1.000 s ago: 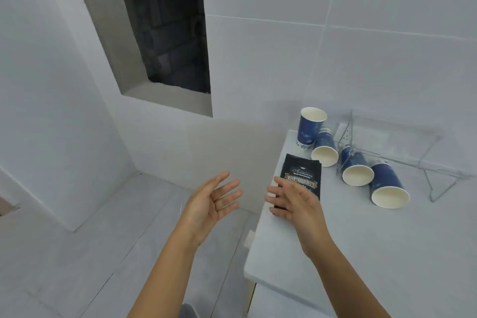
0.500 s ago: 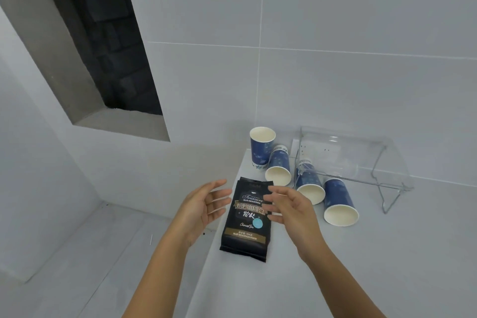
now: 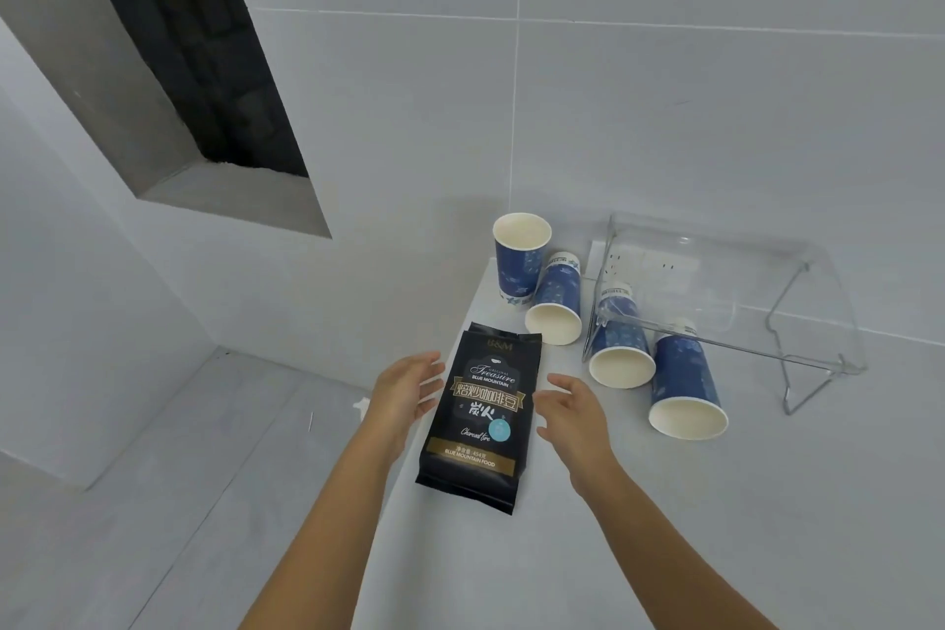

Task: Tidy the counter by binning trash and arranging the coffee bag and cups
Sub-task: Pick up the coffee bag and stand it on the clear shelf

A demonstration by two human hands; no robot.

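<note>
A black coffee bag [image 3: 479, 417] with gold lettering lies flat on the white counter [image 3: 588, 553], near its left edge. My left hand [image 3: 406, 391] hovers open just left of the bag and my right hand [image 3: 567, 412] hovers open just right of it; neither touches it. Behind the bag, one blue paper cup [image 3: 519, 261] stands upright at the back left corner. Three more blue cups lie on their sides with mouths toward me: one [image 3: 556, 304] beside the upright cup, one [image 3: 621, 343] partly under the clear shelf, one [image 3: 685, 384] furthest right.
A clear plastic shelf riser [image 3: 726, 292] with wire legs stands against the tiled wall at the back right. The counter's left edge drops to a grey floor [image 3: 153, 501]. A dark wall recess [image 3: 204, 67] opens at upper left.
My view has swung right and closer to the counter. Both hands have moved forward and now flank the coffee bag; the right hand no longer covers it.
</note>
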